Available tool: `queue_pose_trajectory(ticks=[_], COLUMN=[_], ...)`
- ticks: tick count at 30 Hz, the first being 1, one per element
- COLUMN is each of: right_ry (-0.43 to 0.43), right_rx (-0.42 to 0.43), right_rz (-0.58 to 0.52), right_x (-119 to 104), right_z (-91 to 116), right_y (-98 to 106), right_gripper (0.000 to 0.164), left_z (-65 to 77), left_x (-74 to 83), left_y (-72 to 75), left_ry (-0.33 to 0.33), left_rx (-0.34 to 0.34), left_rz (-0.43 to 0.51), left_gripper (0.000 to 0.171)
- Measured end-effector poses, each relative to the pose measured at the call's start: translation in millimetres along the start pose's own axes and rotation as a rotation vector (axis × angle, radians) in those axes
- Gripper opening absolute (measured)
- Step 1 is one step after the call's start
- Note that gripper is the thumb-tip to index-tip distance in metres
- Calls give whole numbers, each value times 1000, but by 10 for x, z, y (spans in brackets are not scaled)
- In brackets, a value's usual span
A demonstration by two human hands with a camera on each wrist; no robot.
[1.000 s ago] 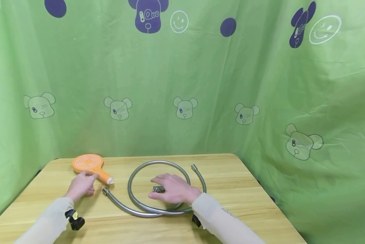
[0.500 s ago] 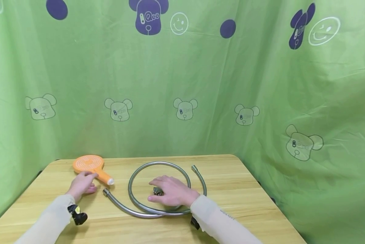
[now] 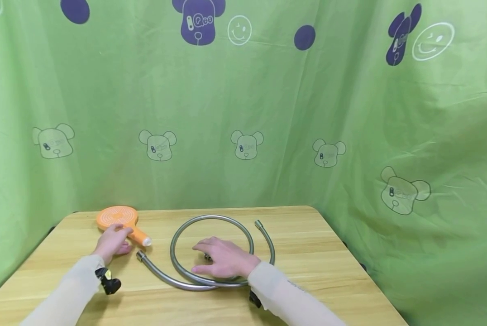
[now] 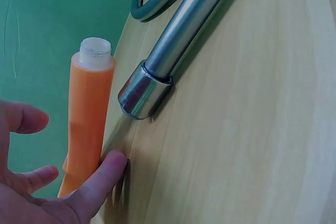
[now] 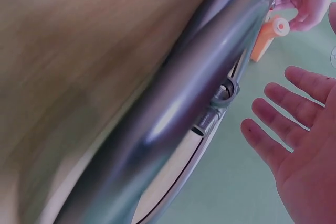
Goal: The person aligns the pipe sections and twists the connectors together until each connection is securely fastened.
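An orange shower head (image 3: 117, 214) lies face up at the table's far left, its white-tipped handle (image 4: 86, 108) angled right. My left hand (image 3: 111, 243) reaches across the handle's base; in the left wrist view its fingers (image 4: 100, 184) spread to either side without curling round it. A silver shower hose (image 3: 162, 275) lies looped mid-table, one metal end near that handle. Inside the loop sits a small metal threaded fitting (image 5: 209, 121), mostly covered in the head view. Over it hovers my right hand (image 3: 227, 259), its fingers stretched out and apart from the fitting.
The wooden table (image 3: 321, 280) ends at a far edge just behind the shower head. Green patterned curtains (image 3: 243, 99) hang behind and at both sides. A second hose end (image 3: 258, 224) points away at the right.
My right hand has shifted left, covering more of the fitting. My left hand has edged slightly forward and right over the shower head. The hose and shower head stay in place.
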State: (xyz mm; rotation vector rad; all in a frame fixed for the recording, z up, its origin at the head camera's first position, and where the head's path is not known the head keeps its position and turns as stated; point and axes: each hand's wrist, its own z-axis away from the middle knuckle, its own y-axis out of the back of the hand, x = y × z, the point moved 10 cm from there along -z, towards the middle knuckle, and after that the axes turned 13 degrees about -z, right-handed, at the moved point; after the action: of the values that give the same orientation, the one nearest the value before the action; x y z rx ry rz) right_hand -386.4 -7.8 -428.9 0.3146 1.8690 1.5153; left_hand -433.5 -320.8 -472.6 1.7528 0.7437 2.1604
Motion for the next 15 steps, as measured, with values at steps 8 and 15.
queue_pose_trajectory(ticks=[8, 15], right_ry=[36, 43], right_rx=[4, -8], right_rz=[17, 16], right_x=[-61, -106], right_z=[-63, -106], right_y=[-55, -94], right_gripper=[77, 79], left_z=[-45, -79], left_x=[55, 63], left_y=[-20, -83], left_ry=[17, 24], left_rx=[7, -10], left_rz=[35, 98], left_gripper=[77, 83])
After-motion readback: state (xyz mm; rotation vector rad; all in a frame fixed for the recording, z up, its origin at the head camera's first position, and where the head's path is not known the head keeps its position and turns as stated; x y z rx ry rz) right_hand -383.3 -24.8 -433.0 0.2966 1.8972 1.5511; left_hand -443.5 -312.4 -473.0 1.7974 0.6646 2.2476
